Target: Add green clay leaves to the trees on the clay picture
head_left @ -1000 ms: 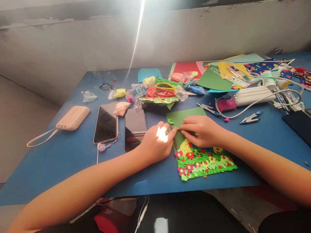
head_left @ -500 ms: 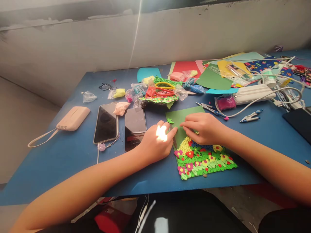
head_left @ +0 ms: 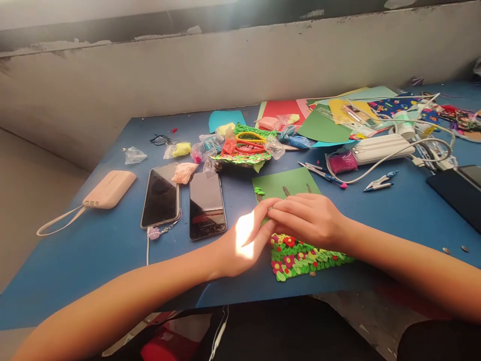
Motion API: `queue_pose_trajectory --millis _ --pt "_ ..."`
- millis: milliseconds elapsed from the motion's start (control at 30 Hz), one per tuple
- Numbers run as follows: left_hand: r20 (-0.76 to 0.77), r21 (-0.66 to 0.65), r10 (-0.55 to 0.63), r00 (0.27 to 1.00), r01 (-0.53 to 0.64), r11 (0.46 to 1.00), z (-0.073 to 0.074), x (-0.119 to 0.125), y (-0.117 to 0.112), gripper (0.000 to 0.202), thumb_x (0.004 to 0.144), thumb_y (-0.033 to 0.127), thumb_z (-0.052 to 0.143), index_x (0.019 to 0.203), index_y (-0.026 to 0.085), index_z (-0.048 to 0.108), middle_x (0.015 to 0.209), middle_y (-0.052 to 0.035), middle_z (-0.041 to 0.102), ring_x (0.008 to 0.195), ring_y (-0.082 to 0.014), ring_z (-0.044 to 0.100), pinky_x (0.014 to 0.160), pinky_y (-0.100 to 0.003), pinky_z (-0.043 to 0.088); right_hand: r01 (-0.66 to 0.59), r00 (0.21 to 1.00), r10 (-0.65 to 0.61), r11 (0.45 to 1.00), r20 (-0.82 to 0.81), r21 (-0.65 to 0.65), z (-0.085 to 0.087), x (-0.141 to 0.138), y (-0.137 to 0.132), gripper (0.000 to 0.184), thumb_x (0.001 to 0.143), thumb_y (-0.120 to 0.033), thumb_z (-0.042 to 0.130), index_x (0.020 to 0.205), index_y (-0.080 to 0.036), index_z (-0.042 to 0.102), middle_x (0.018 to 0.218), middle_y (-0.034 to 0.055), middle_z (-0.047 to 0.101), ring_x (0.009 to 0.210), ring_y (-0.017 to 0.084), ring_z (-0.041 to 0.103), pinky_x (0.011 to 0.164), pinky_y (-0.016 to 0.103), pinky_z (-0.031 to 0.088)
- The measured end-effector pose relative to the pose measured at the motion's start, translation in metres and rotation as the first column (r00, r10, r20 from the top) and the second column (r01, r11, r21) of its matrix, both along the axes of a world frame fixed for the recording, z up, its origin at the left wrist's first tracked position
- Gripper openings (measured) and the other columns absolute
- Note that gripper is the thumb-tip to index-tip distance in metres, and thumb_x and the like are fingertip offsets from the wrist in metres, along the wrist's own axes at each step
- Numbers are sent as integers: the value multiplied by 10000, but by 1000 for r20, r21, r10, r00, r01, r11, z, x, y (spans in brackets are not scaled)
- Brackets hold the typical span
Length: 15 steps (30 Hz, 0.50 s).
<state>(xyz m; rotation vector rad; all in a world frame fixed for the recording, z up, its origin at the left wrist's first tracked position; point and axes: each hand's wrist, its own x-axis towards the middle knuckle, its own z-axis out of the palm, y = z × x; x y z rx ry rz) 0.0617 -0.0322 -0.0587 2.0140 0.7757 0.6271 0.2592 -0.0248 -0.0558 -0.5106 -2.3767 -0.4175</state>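
My left hand and my right hand meet over a green card, fingers pressed together with the right fingers lying over the left. Whatever is between them, if anything, is hidden. Clay flowers and leaves in red, purple, yellow and green cover the card's near part. Farther up, thin brown clay strips stick to the card, and small green clay leaves sit at its left edge. My hands cover the card's middle. Bright sunlight falls on my left hand.
Two phones and a pink power bank lie left. Behind the card are scissors and bagged clay. To the right are compasses, a white zipped case with cables, and coloured paper.
My hands have come together, the right moving left and down onto the left. Brown strips on the card's upper part now show. The view has shifted slightly.
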Motion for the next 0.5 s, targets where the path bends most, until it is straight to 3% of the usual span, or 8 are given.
queue_pose_trajectory --millis 100,267,400,500 --pt "-64 9 -67 996 68 998 6 -2 0 274 989 222 345 1251 187 419 1001 -56 670 787 -149 642 715 -278 557 -14 999 15 1000 42 -5 0 1 -5 162 951 -159 465 880 -162 611 734 32 662 648 117 589 575 252 473" --pt "-158 37 -150 976 158 987 16 -8 8 260 999 241 327 1189 180 494 984 -59 674 885 -176 638 787 -295 542 -28 1000 30 981 7 -193 -3 -1 -8 205 925 -91 425 783 -170 549 736 36 618 639 112 536 563 240 437" --pt "-179 171 -61 982 92 981 22 -16 20 311 981 207 310 1176 171 549 823 -21 651 748 -156 610 672 -253 506 -38 994 3 942 -105 -332 7 8 1 188 959 -137 325 870 -200 478 673 5 529 572 108 474 519 230 392" --pt "-168 279 58 984 -9 960 24 -20 28 306 951 167 313 989 164 616 739 -2 619 630 -130 551 593 -239 451 87 967 -171 918 -187 -387 13 23 16 254 1004 -236 269 793 -228 410 595 -26 440 508 102 426 500 229 374"
